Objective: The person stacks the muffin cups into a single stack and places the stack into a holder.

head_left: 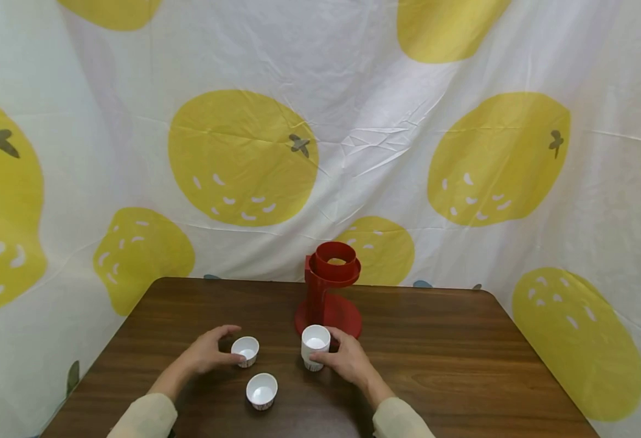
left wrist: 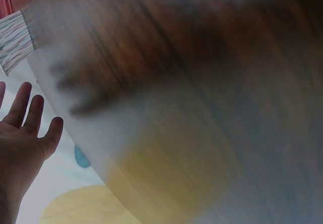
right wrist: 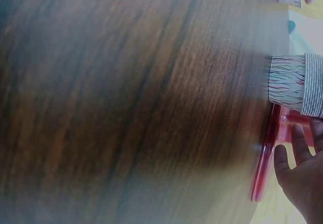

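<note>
My right hand (head_left: 348,359) grips a stack of small white paper cups (head_left: 316,347) between thumb and forefinger. Several nested rims and a line-patterned lower side of the stack (right wrist: 288,80) show in the right wrist view. Beside a single paper cup (head_left: 246,351), my left hand (head_left: 208,351) is spread, thumb right at the cup's front and forefinger behind its rim. The other fingers of the left hand (left wrist: 28,128) are extended in the left wrist view. Nearer to me, another paper cup (head_left: 262,391) stands upright on the table.
Behind the stack stands a red holder (head_left: 334,267) with a raised ring on a post and a round base. Everything stands on a dark wooden table (head_left: 463,353). A lemon-print cloth (head_left: 364,152) hangs around its back and sides.
</note>
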The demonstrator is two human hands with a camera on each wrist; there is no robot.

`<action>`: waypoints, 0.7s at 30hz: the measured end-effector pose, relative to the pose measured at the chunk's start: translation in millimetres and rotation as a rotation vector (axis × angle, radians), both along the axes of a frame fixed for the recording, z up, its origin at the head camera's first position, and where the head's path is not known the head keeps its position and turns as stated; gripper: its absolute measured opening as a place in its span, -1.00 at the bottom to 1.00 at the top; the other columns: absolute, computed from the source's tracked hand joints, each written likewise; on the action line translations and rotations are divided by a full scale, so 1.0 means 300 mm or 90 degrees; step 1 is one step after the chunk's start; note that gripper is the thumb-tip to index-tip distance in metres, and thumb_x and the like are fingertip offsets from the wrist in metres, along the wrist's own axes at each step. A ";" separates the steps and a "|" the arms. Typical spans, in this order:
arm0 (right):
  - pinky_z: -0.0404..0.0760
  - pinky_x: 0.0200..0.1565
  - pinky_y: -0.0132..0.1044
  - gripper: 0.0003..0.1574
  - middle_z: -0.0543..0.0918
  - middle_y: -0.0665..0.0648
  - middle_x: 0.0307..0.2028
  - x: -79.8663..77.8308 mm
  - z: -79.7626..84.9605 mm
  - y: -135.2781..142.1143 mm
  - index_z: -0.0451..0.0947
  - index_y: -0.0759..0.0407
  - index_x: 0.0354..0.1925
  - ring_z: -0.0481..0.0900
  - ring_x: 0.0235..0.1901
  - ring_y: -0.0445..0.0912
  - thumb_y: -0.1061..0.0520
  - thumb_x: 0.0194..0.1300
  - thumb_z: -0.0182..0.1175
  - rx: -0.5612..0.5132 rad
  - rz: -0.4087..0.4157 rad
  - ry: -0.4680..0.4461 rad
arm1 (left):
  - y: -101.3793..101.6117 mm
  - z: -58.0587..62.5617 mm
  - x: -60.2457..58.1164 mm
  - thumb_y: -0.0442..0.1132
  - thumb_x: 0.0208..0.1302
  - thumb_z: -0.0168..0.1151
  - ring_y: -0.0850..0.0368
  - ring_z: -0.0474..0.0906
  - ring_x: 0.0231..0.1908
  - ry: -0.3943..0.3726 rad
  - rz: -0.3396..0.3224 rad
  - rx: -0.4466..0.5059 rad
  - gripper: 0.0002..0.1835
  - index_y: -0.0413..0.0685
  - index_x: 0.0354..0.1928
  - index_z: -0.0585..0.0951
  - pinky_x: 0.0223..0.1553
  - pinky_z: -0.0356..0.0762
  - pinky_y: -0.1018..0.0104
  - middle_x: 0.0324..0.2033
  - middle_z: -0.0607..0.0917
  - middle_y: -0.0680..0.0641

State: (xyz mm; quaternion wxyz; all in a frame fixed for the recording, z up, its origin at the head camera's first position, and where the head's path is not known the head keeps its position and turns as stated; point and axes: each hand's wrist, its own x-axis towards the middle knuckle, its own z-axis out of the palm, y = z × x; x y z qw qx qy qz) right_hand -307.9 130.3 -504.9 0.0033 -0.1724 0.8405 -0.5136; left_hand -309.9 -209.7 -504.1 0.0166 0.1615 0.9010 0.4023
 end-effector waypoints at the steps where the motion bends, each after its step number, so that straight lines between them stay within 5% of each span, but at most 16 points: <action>1: 0.49 0.07 0.04 -0.27 0.68 0.13 -0.06 0.000 0.000 0.000 0.51 0.28 0.19 0.59 -0.01 0.06 0.08 0.09 0.50 -0.001 0.001 0.000 | 0.003 -0.001 0.000 -0.05 0.02 0.56 -0.32 0.42 0.20 -0.002 0.001 0.000 -0.21 -0.30 0.24 0.48 0.19 0.31 -0.24 0.15 0.56 -0.31; 21: 0.45 0.11 0.09 -0.27 0.68 0.12 -0.05 -0.003 -0.005 0.002 0.53 0.26 0.18 0.56 0.01 0.07 0.06 0.08 0.52 0.000 -0.005 -0.001 | 0.021 -0.033 -0.005 -0.09 -0.06 0.60 -0.27 0.46 0.14 -0.002 -0.005 -0.024 -0.24 -0.30 0.18 0.53 0.17 0.33 -0.23 0.09 0.59 -0.27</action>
